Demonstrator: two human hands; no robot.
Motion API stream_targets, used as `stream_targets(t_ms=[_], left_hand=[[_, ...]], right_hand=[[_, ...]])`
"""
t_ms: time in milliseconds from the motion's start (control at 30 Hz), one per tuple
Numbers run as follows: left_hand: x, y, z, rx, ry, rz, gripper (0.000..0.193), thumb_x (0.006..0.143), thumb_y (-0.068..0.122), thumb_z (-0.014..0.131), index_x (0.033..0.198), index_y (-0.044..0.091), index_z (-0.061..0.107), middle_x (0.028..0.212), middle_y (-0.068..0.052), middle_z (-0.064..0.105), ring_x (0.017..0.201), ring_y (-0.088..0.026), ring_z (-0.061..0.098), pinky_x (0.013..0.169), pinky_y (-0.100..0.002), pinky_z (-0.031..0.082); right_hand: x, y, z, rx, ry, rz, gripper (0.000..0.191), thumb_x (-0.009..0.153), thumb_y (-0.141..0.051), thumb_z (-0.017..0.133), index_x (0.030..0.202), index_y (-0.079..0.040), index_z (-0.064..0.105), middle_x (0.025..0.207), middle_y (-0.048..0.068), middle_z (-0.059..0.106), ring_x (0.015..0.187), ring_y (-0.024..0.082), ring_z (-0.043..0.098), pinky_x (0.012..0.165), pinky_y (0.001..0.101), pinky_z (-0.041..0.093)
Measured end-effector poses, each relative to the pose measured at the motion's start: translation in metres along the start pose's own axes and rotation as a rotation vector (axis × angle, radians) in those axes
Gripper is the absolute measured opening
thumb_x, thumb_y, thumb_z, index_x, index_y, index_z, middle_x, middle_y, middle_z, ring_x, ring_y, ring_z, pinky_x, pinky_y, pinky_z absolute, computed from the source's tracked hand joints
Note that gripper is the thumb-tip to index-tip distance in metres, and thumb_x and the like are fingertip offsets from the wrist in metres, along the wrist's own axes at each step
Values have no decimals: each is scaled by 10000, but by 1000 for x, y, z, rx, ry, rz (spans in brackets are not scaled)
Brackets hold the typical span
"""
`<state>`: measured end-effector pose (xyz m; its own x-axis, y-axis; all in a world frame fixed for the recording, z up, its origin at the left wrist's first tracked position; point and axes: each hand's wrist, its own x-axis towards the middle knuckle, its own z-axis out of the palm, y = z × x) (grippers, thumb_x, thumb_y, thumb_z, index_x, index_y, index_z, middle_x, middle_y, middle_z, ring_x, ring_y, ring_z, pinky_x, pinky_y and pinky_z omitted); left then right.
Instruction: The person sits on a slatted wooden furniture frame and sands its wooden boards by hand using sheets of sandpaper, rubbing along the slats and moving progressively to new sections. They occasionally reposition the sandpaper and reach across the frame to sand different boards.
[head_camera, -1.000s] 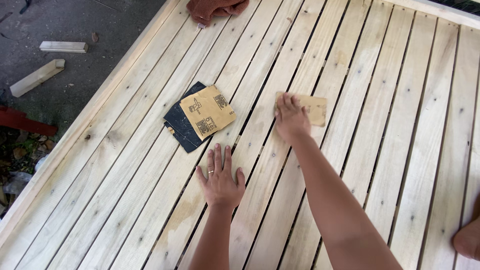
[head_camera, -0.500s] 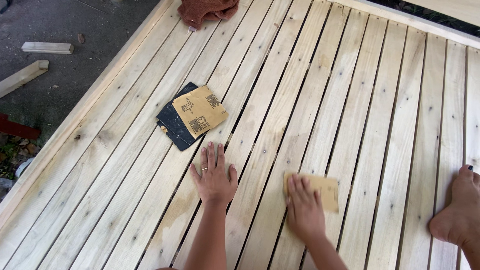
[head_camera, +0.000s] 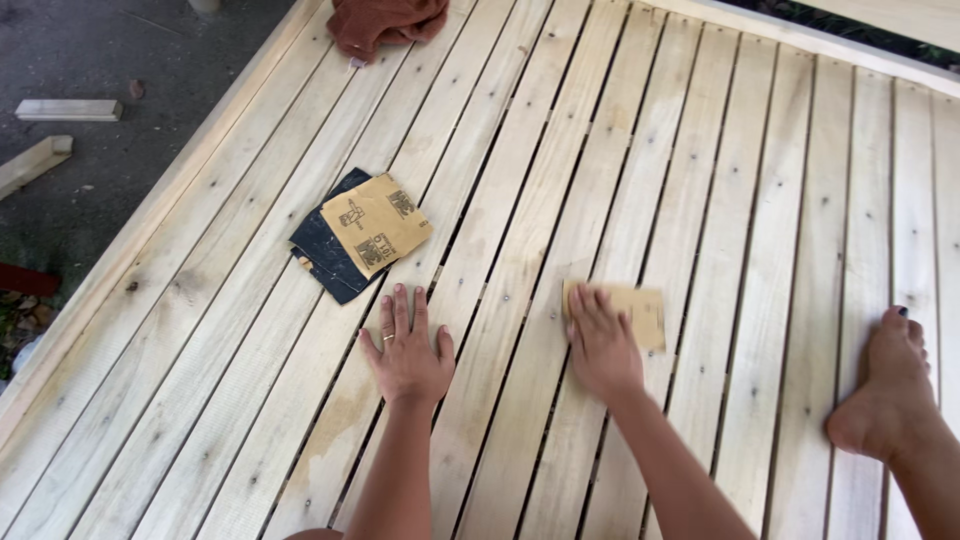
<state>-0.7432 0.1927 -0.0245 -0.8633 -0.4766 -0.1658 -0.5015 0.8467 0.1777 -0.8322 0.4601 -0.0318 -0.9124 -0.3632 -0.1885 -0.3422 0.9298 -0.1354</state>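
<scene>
- Right hand (head_camera: 600, 345): laid flat, fingers extended and pressed down on a tan sheet of sandpaper (head_camera: 628, 312); nothing is gripped, the sheet is pinned under the palm and fingertips against a pale slat of the slatted wooden platform (head_camera: 700, 180).
- Sheet of sandpaper: mostly shown beyond and to the right of the right hand's fingertips, its near-left part covered by the hand.
- Left hand (head_camera: 408, 350): open, fingers spread, palm flat on the slats as a brace; a ring is worn on one finger. Nothing is held.
- Spare sandpaper sheets (head_camera: 360, 232): a tan sheet stacked over a dark one, lying just beyond the left hand's fingertips, untouched.
- Bare foot (head_camera: 890, 385): resting on a slat well to the right of the right hand.
- Reddish cloth (head_camera: 388, 22): bunched at the far edge, well beyond both hands.
- Handling note: even pressure is best kept across the whole palm, strokes run along the slat's grain, the sheet kept clear of the gaps between slats so an edge is not caught; weight is best carried on the bracing left hand.
- Difference from the frame a second earlier: the right hand and its sheet were then farther up the slat, level with the spare sheets; both are now drawn back nearer the body. The left hand is unchanged in place.
</scene>
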Motion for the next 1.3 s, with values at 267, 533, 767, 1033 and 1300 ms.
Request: stream_targets(t_ms=[267, 533, 767, 1033, 1300], left_hand=[[-9, 37, -2, 148, -12, 60, 739, 982, 456, 386, 1627, 196, 134, 1716, -16, 43, 1557, -264, 64, 1151, -664, 65], [-28, 81, 10, 28, -89, 248, 724, 954, 465, 406, 1611, 280, 167, 1697, 19, 86, 1551, -221, 87, 1197, -612, 53], [-24, 83, 2, 34, -60, 241, 715, 951, 469, 399, 1603, 283, 170, 1695, 22, 83, 1548, -216, 90, 1202, -590, 47], [-26, 83, -2, 53, -121, 233, 707, 977, 472, 384, 1618, 292, 146, 1706, 36, 59, 1558, -199, 83, 1221, -569, 50], [-28, 84, 3, 86, -69, 247, 713, 963, 459, 396, 1612, 274, 164, 1698, 16, 80, 1548, -221, 110, 1204, -590, 79]], right_hand=[[-155, -13, 13, 74, -110, 93, 602, 1013, -384, 371, 1601, -268, 318, 1664, -56, 263, 1546, 191, 173, 1224, 499, 201], [114, 34, -7, 41, -35, 129, 611, 1045, -384, 264, 1630, -231, 178, 1702, -49, 129, 1561, 196, 100, 1249, 488, 138], [174, 49, -23, 116, 16, 149, 598, 1049, -379, 281, 1626, -243, 204, 1712, -74, 138, 1573, 186, 112, 1264, 488, 131], [-111, 28, -3, 85, 17, 108, 583, 1014, -374, 337, 1579, -234, 304, 1664, -30, 246, 1543, 213, 167, 1209, 513, 201], [-19, 61, 3, -8, -56, 164, 586, 1048, -379, 260, 1615, -258, 172, 1682, -68, 145, 1549, 192, 84, 1235, 509, 154]])
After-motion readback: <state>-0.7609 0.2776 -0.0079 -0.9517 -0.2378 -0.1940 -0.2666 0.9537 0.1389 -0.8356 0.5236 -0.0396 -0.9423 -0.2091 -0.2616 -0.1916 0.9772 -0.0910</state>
